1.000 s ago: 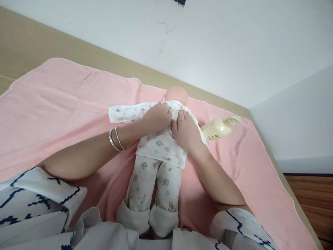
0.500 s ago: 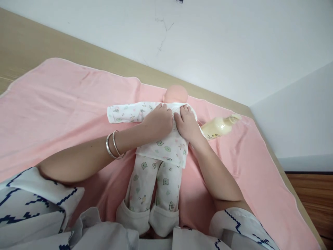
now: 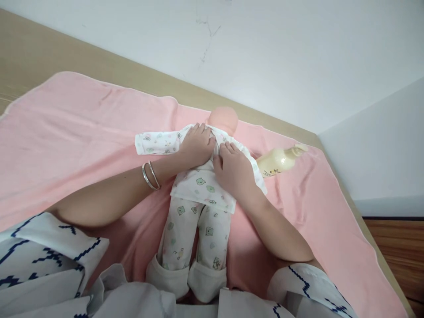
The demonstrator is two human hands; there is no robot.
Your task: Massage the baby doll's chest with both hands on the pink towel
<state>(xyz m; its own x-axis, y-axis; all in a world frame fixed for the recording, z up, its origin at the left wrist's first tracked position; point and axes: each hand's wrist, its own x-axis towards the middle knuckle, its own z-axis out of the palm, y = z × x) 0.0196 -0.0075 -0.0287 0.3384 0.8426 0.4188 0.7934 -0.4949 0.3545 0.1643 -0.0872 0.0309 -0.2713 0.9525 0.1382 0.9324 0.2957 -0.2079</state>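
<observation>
Presently, the doll (image 3: 208, 229) lies on wrinkled pink cloth (image 3: 99, 132), smooth round head at 12 o'clock, wearing a soft printed shirt (image 3: 198, 187). Glossy pump bottle (image 3: 276, 161): 2 o'clock. Left hand (image 3: 197, 145) and right hand (image 3: 235, 170) touch the shirt, fingers bent; grip indeterminable. The right hand has shifted toward 6 o'clock.

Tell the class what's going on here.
A person's left hand and right hand are on the upper part of a printed top on a doll. The doll lies on a pink cloth, in printed trousers. A pump bottle is to its right. Whether the fingers pinch the fabric is unclear.
</observation>
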